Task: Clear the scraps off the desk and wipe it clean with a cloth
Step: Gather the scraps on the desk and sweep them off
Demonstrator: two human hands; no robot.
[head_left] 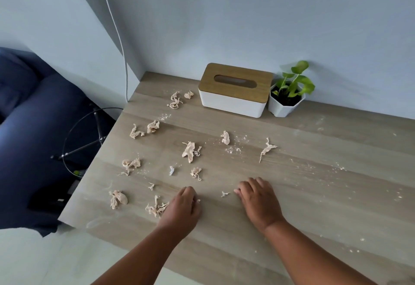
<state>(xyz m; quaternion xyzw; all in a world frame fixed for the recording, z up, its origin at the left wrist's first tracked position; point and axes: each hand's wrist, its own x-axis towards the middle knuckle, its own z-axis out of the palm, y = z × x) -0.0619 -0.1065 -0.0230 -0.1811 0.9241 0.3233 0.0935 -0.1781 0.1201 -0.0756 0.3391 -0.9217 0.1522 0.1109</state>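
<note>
Crumpled beige paper scraps (188, 151) and pale crumbs lie scattered across the light wood-grain desk (314, 172), mostly beyond and to the left of both hands, so clearing has barely begun and no cloth is visible. The left hand (183, 206) curls over scraps at its fingertips, though whether it grips any I cannot tell. The right hand (258, 199) rests loosely bent and empty beside a small white scrap (225, 193).

Wooden desk (314, 183): pale scraps (189, 151) scattered, white crumbs; tissue box (234, 89), potted plant (287, 96) at back.

Home room: wooden desk (292, 172), tissue box (234, 90), potted plant (289, 91), blue sofa (33, 116).
</note>
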